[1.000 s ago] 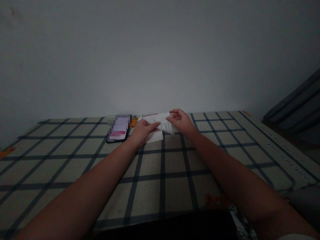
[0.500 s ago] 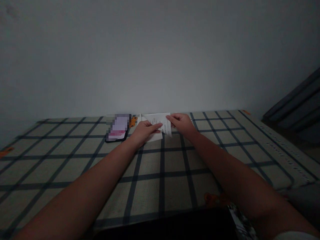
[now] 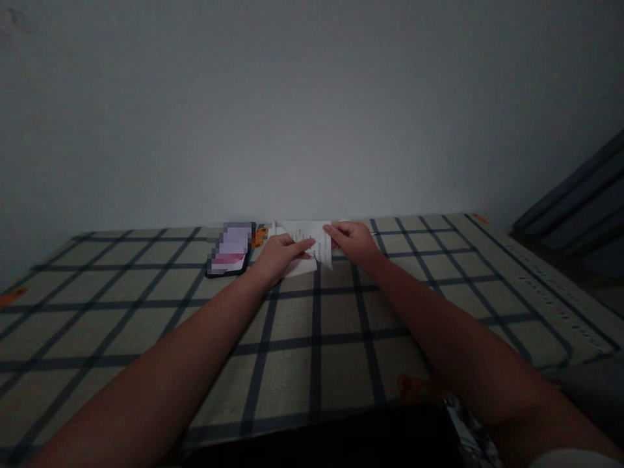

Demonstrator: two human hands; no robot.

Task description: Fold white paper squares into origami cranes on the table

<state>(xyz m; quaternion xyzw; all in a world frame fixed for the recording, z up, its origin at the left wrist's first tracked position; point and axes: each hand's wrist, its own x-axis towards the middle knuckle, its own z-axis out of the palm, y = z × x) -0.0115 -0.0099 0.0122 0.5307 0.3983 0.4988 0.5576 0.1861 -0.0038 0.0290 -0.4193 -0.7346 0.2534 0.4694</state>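
Note:
Near the far edge of the table, a printed sheet of paper (image 3: 320, 248) is held up between my two hands. My left hand (image 3: 280, 256) pinches it from the left, thumb lying across the printed face. At the right edge, my right hand (image 3: 355, 242) grips the paper between thumb and fingers. Another white piece of paper (image 3: 303, 267) shows beneath my left hand; whether it joins the printed sheet I cannot tell. To the left lies a phone (image 3: 231, 250) with a lit, blurred screen.
A checked cloth (image 3: 292, 338) with dark lines covers the table, which meets a pale wall (image 3: 312, 117) at the back. A black object (image 3: 331, 442) is at the near edge. Dark ridged material (image 3: 580, 195) stands at the right.
The printed sheet has tilted slightly and its right edge has shifted a little to the left. Both hands keep their hold and have barely moved.

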